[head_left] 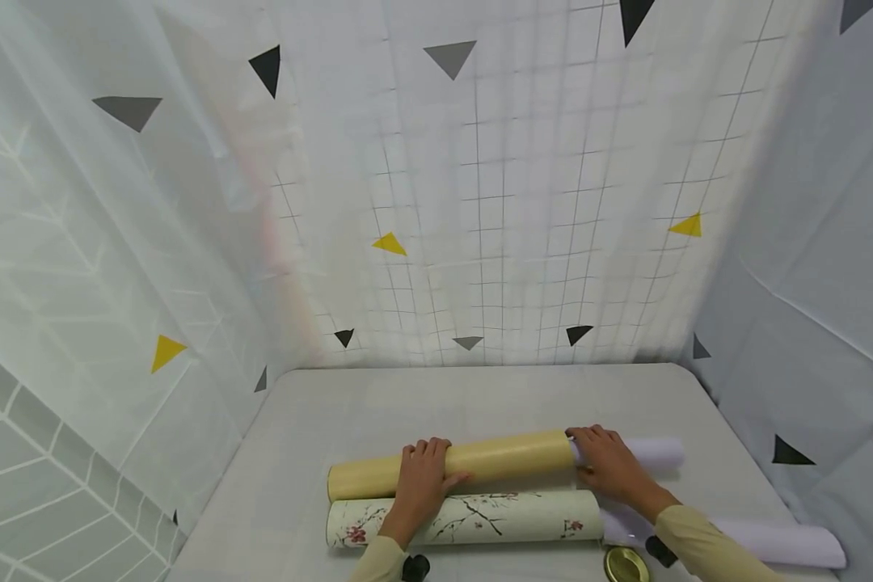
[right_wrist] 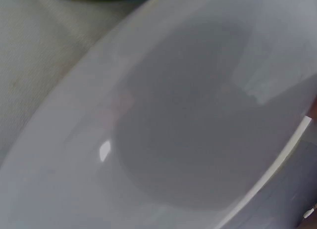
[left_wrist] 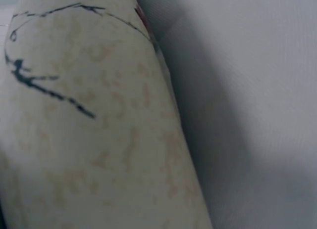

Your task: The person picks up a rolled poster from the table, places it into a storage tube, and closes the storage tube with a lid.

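A yellow paper roll (head_left: 512, 457) lies across the table, a white inner roll (head_left: 658, 453) sticking out of its right end. My left hand (head_left: 422, 477) grips the yellow roll left of its middle, fingers over the top and thumb on the near side. At the right end, my right hand (head_left: 611, 465) holds the white roll where it meets the yellow paper. Nearer to me lies a cream roll with a plum-blossom pattern (head_left: 524, 517), which fills much of the left wrist view. From its right end runs a glossy white roll (head_left: 778, 541); the right wrist view shows a glossy white surface (right_wrist: 173, 115) up close.
A round gold object (head_left: 626, 564), like a lid or tape roll, sits by the near edge below the patterned roll. The pale table (head_left: 480, 396) ends at hanging white sheets (head_left: 538, 267) with triangles, at the back and both sides.
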`<state>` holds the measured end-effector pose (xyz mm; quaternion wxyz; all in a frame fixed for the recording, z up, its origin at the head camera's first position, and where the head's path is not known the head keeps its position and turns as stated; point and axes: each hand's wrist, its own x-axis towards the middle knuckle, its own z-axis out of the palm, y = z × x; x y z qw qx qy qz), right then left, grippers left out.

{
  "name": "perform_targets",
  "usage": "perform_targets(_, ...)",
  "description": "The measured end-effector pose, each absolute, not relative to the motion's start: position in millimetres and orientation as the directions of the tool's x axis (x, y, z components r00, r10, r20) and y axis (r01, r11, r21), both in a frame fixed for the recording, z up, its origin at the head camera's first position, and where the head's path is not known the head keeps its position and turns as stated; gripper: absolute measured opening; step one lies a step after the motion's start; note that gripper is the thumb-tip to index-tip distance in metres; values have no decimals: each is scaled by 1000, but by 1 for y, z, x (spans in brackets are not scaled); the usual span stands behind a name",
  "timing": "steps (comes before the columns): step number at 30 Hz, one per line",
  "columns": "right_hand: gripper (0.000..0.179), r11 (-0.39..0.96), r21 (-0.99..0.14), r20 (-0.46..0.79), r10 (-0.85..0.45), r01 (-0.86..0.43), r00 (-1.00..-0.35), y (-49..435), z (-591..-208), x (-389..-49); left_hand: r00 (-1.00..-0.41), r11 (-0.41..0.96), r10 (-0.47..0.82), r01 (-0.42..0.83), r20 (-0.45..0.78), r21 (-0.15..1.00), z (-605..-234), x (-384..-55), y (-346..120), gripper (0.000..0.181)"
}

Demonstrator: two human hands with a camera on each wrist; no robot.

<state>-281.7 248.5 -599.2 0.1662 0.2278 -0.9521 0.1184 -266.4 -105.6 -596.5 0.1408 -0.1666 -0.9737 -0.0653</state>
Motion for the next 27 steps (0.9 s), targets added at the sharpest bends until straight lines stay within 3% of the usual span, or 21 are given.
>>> perform_targets(9,56,874,-134,317,-409,-467,-856,248,-602,-280,-895,933,323,355,307,55,-597,-265,-106,68)
perform_targets(18,70,864,-132,415,-397,-486,-819,265,-608,-280,-886,934,324,354,331,35,-598,-265,-108,70)
perform_targets(22,76,893,-112,459,-343,-436,-820,278,-609,-280,-887,933,322,357,331,51,-597,-265,-107,70)
perform_targets(27,88,937,-155,454,-213,-312,-865,286,-605,-280,-888,931,323,360,327,60,-595,-265,-108,68)
